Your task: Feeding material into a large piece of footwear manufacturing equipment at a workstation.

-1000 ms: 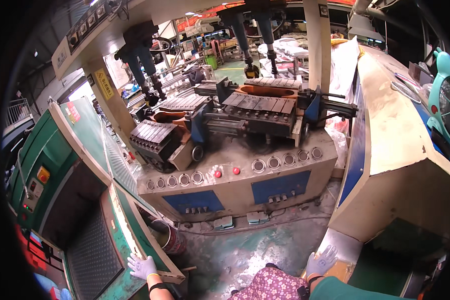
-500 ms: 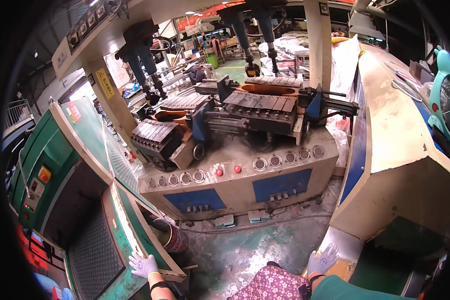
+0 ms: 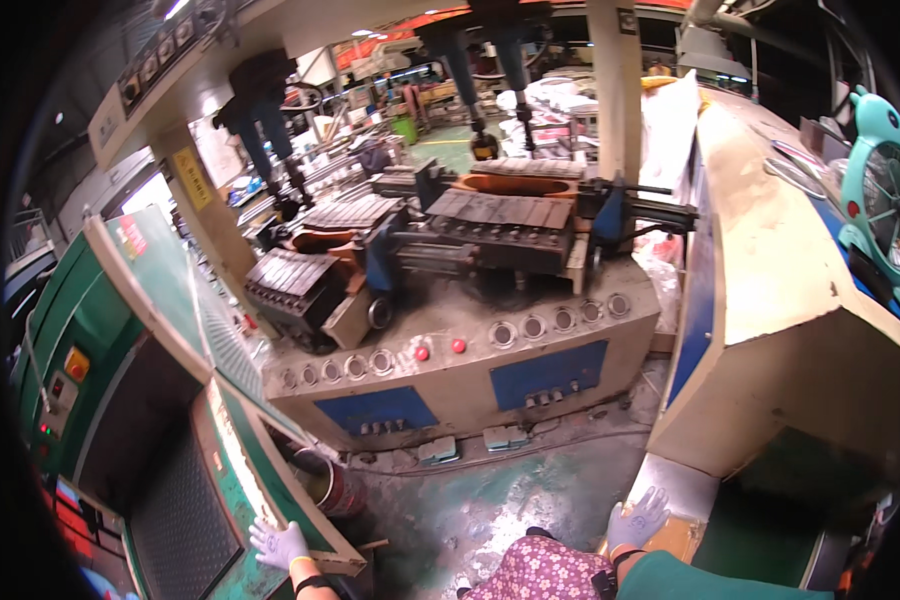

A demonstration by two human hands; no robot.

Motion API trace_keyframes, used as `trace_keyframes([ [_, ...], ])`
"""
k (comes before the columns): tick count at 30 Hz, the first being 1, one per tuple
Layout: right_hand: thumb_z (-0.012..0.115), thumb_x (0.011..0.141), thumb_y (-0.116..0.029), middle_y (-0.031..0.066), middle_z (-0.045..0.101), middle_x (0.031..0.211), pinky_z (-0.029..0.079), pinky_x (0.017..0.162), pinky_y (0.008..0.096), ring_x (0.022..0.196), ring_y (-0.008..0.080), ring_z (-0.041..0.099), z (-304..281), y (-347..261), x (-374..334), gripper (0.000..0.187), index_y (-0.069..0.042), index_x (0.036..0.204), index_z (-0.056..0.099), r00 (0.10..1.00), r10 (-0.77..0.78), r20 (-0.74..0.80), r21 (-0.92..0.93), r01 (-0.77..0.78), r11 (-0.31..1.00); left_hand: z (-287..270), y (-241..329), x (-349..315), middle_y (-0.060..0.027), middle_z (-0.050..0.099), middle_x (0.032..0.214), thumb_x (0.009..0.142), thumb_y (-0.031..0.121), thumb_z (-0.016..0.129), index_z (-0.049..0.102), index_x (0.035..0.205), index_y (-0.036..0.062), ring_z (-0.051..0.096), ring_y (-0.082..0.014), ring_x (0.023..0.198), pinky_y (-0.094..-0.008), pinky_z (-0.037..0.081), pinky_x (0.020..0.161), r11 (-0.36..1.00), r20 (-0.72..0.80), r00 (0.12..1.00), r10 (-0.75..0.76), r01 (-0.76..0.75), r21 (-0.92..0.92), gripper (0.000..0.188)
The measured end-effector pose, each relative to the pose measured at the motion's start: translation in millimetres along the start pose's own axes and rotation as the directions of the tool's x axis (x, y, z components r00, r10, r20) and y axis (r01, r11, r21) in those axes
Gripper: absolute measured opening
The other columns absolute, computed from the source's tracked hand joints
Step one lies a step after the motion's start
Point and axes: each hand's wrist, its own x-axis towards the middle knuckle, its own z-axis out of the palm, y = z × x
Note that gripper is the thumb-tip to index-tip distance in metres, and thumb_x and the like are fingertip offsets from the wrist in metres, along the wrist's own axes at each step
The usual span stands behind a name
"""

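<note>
My left hand (image 3: pixel 278 543), in a pale glove, lies with its fingers apart on the edge of the green machine frame (image 3: pixel 300 500) at lower left. Beside it a dark perforated belt (image 3: pixel 185 530) runs inside that machine. My right hand (image 3: pixel 639 520), gloved alike, spreads its fingers over a yellowish board (image 3: pixel 678 538) at lower right, next to a bare metal plate (image 3: pixel 678 487). Neither hand holds anything.
Ahead stands a beige two-station press (image 3: pixel 460 350) with clamps, round gauges and two red buttons. Foot pedals (image 3: pixel 505 438) and a cable lie on the floor. A bucket (image 3: pixel 330 485) stands near the green machine. A beige housing (image 3: pixel 770 390) and a teal fan (image 3: pixel 882 190) are at right.
The scene has shifted slightly to the left in the picture as my head turned a little right. Both hands stay where they were, with fingers spread.
</note>
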Motion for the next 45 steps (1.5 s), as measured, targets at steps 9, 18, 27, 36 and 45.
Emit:
trace_keyframes([
  [9, 0.058, 0.089, -0.05, 0.019, 0.025, 0.165, 0.01, 0.126, 0.0513, 0.155, 0.0343, 0.018, 5, 4, 2, 0.087, 0.0, 0.156, 0.034, 0.999, 0.001, -0.044, 0.013, 0.0, 1.0, -8, 8, -3, -0.0043, 0.025, 0.169, 0.086, 0.044, 0.066, 0.027, 0.161, 0.025, 0.025, -0.0257, 0.155, -0.0596, 0.024, 0.12, 1.0, 0.066, 0.998, -0.016, 0.015, 0.023, 0.087],
  [18, 0.059, 0.088, -0.048, 0.0198, 0.027, 0.164, 0.011, 0.125, 0.0515, 0.155, 0.0345, 0.019, -2, 1, 0, 0.085, 0.0, 0.155, 0.036, 0.999, -0.008, -0.041, 0.021, 0.009, 1.0, -2, 4, 0, -0.0046, 0.028, 0.168, 0.084, 0.041, 0.068, 0.029, 0.161, 0.0224, 0.029, -0.0263, 0.153, -0.0582, 0.026, 0.12, 1.0, 0.017, 1.0, -0.02, 0.02, 0.015, 0.088],
  [27, 0.058, 0.089, -0.048, 0.02, 0.026, 0.165, 0.01, 0.126, 0.0519, 0.155, 0.0344, 0.018, 0, 2, 1, 0.084, 0.0, 0.155, 0.036, 0.999, 0.004, -0.034, 0.016, -0.003, 1.0, -6, 7, -2, -0.0045, 0.028, 0.168, 0.084, 0.043, 0.067, 0.029, 0.161, 0.0226, 0.029, -0.0267, 0.153, -0.0586, 0.027, 0.12, 0.999, 0.028, 1.0, -0.009, 0.008, 0.033, 0.088],
  [36, 0.058, 0.088, -0.049, 0.0203, 0.025, 0.165, 0.01, 0.125, 0.0524, 0.155, 0.0349, 0.018, 5, 4, 2, 0.085, 0.0, 0.155, 0.036, 0.999, -0.001, -0.043, 0.016, 0.002, 1.0, -4, 5, 0, -0.0048, 0.025, 0.169, 0.085, 0.043, 0.067, 0.027, 0.161, 0.0244, 0.026, -0.0262, 0.155, -0.0601, 0.025, 0.12, 1.0, 0.051, 0.999, -0.014, 0.014, 0.016, 0.088],
  [45, 0.061, 0.088, -0.048, 0.0198, 0.025, 0.165, 0.01, 0.126, 0.0517, 0.155, 0.0349, 0.017, 8, 5, 3, 0.088, -0.001, 0.156, 0.032, 0.999, -0.007, -0.047, 0.001, 0.007, 1.0, -10, 8, -6, -0.0064, 0.027, 0.168, 0.084, 0.041, 0.066, 0.029, 0.161, 0.0212, 0.029, -0.0272, 0.153, -0.0587, 0.026, 0.12, 1.0, 0.035, 0.999, -0.006, 0.006, 0.011, 0.087],
])
